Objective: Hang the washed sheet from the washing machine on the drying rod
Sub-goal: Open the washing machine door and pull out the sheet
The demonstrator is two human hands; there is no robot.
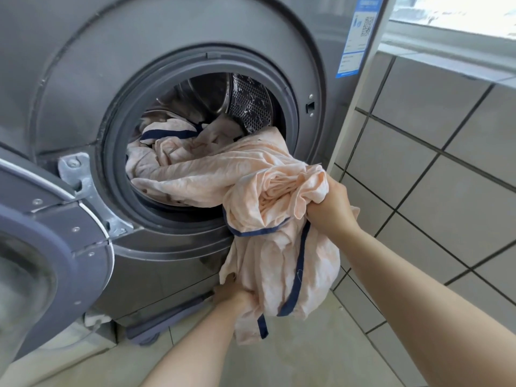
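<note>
Gripping sheet [251,169] in 2 curled fists, left hand [233,293] low, right hand [332,208] high; likely limp, damp-heavy, so gather big handfuls.

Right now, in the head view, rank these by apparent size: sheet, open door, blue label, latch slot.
1. sheet, spilling from the drum.
2. open door, though cropped by the frame and nearest the camera, so unsure.
3. blue label.
4. latch slot, by far the smallest.
</note>
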